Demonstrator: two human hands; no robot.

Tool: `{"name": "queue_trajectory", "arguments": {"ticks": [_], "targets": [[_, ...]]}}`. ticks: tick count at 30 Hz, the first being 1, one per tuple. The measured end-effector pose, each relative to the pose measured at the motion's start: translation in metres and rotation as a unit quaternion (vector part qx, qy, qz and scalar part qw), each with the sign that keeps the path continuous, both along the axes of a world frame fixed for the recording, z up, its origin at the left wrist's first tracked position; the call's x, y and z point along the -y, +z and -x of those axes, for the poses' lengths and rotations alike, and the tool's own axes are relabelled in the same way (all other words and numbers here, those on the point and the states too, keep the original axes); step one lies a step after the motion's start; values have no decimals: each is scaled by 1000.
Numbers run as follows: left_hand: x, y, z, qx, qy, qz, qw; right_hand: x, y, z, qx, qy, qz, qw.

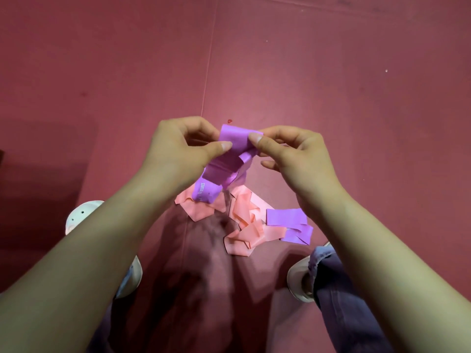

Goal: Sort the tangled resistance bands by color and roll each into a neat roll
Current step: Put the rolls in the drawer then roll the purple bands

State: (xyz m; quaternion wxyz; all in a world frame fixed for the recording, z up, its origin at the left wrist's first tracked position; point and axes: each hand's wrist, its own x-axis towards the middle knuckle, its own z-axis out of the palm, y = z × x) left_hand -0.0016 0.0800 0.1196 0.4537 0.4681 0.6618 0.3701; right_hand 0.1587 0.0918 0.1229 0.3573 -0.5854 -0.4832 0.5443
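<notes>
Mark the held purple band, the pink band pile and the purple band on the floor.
held purple band [237, 135], head view, flat top fold.
pink band pile [243, 212], head view, crumpled middle.
purple band on the floor [285, 217], head view, upper flat strip.

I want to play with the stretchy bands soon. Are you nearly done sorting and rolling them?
Not nearly. No finished roll shows yet. The left hand and right hand pinch one purple band, lifted above the floor. Left to do: the pink bands lie crumpled on the floor, with a second purple strip loosely folded beside them.
</notes>
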Motion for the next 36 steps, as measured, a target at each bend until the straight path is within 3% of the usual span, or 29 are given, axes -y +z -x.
{"name": "queue_trajectory", "arguments": {"ticks": [8, 13, 17, 22, 28, 36], "targets": [[0, -3, -3, 37, -3, -23, 999, 0, 0, 0, -5, -1, 4, 1000], [-2, -7, -4, -63, 110, -72, 989, -1, -1, 0, 16, -40, 3, 999], [5, -5, -19, -50, -9, -67, 996, 0, 1, -1, -28, -34, 37, 998], [8, 0, -25, 82, -37, -18, 996, 3, -1, 0, -10, 49, 20, 999], [6, -1, -18, 133, 14, 28, 991, 3, -1, 1, -16, 87, 11, 996], [3, 0, -9, 164, 18, 24, 986, 1, 0, 0, -129, 68, 46, 988]]}}
